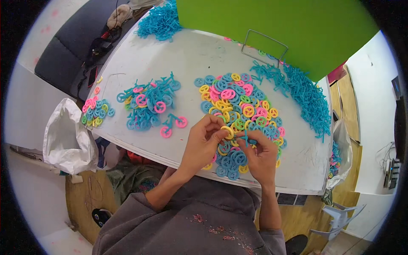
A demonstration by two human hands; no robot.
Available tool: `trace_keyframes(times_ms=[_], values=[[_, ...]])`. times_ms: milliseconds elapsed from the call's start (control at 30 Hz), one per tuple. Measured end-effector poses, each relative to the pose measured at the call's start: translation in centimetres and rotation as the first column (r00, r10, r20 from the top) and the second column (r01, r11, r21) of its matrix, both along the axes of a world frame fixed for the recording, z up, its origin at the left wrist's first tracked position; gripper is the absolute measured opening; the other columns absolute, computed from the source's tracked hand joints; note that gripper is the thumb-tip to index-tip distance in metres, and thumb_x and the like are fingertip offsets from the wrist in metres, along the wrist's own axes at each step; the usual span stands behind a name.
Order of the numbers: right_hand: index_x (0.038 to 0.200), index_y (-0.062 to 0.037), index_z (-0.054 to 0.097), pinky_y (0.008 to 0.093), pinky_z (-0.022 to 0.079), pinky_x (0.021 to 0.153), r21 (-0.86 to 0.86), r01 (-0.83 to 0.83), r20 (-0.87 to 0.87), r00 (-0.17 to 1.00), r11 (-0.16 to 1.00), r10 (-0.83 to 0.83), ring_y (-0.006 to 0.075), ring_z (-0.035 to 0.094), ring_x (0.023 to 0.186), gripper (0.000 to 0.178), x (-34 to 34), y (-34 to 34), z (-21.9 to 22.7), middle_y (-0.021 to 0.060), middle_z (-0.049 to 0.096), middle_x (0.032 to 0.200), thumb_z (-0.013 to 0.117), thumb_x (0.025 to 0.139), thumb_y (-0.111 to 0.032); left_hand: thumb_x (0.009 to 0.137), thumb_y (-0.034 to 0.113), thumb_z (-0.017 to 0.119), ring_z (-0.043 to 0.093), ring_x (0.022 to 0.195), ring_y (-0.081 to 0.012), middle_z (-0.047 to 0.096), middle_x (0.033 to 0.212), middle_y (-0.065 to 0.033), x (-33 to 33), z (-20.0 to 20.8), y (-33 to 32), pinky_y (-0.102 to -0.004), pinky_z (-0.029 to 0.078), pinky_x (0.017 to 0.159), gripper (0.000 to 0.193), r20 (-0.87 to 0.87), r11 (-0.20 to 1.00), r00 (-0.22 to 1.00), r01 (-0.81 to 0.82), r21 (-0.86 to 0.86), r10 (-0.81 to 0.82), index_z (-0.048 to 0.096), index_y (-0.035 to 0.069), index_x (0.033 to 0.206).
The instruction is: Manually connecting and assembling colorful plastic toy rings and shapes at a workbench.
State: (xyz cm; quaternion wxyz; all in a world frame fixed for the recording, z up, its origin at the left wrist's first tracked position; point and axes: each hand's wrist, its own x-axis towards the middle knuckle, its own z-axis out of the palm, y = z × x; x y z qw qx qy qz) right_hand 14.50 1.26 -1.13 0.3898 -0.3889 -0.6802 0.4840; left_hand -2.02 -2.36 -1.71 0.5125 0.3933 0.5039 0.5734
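Over the near part of a pile of small plastic wheels (229, 94) in blue, pink, yellow and green, my two hands come close together. My left hand (203, 142) pinches a yellow toy wheel (228, 132) between thumb and fingers. A thin blue toy bicycle frame (246, 138) is pinched in my right hand (262, 158), its end close to the wheel. Whether the two parts touch cannot be made out. To the left lies a heap of small toy bicycles (148, 104), blue frames with wheels on them.
Loose blue frames lie in a long heap (308, 100) at the right and another (163, 19) at the far left. A green board (272, 29) stands along the back, a wire loop before it. Small wheels (98, 111) sit by the left edge, above a white sack (68, 136).
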Motion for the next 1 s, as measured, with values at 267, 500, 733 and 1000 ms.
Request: trace_keyframes(times_ms=[267, 500, 733, 1000], values=[[0.099, 0.0038, 0.062, 0.0221, 0.048, 0.072, -0.251, 0.064, -0.061, 0.995, 0.966, -0.082, 0.0084, 0.058, 0.084, 0.015, -0.3, -0.5, -0.4, 0.0065, 0.064, 0.095, 0.064, 0.085, 0.000, 0.089, -0.004, 0.051, 0.056, 0.078, -0.0097, 0.058, 0.085, -0.0040, 1.2, -0.4, 0.2, -0.0237, 0.047, 0.072, 0.010, 0.025, 0.998, 0.998, -0.057, 0.002, 0.057, 0.049, 0.001, 0.097], [0.102, 0.0019, 0.063, 0.0223, 0.049, 0.071, -0.255, 0.087, -0.103, 0.988, 0.963, -0.116, 0.0085, 0.060, 0.081, 0.019, -0.6, -0.6, -0.5, 0.0062, 0.066, 0.092, 0.066, 0.085, -0.006, 0.087, -0.005, 0.052, 0.058, 0.079, -0.0115, 0.059, 0.086, -0.0060, 1.6, -1.0, 0.7, -0.0252, 0.048, 0.071, 0.011, 0.014, 0.993, 0.993, -0.118, 0.025, 0.118, 0.048, 0.000, 0.095], [0.102, 0.0022, 0.064, 0.0211, 0.046, 0.065, -0.352, 0.139, -0.076, 0.981, 0.925, -0.177, 0.0074, 0.059, 0.079, 0.021, -0.8, -0.3, -1.3, 0.0046, 0.067, 0.088, 0.067, 0.085, -0.009, 0.087, -0.003, 0.055, 0.060, 0.079, -0.0131, 0.058, 0.082, -0.0087, 2.3, -0.2, 0.1, -0.0256, 0.049, 0.070, 0.011, -0.248, 0.963, 0.934, -0.225, 0.149, 0.257, 0.046, 0.001, 0.090], [0.098, -0.0018, 0.065, 0.0214, 0.046, 0.059, -0.067, 0.178, 0.047, 0.983, 0.982, -0.175, 0.0080, 0.061, 0.071, 0.016, -0.3, 0.1, 0.0, 0.0069, 0.067, 0.080, 0.068, 0.082, -0.006, 0.091, 0.003, 0.055, 0.059, 0.081, -0.0111, 0.060, 0.088, -0.0069, 1.7, 0.0, 0.2, -0.0247, 0.049, 0.072, 0.012, -0.152, 0.990, 0.980, -0.112, 0.088, 0.125, 0.057, -0.003, 0.101]])
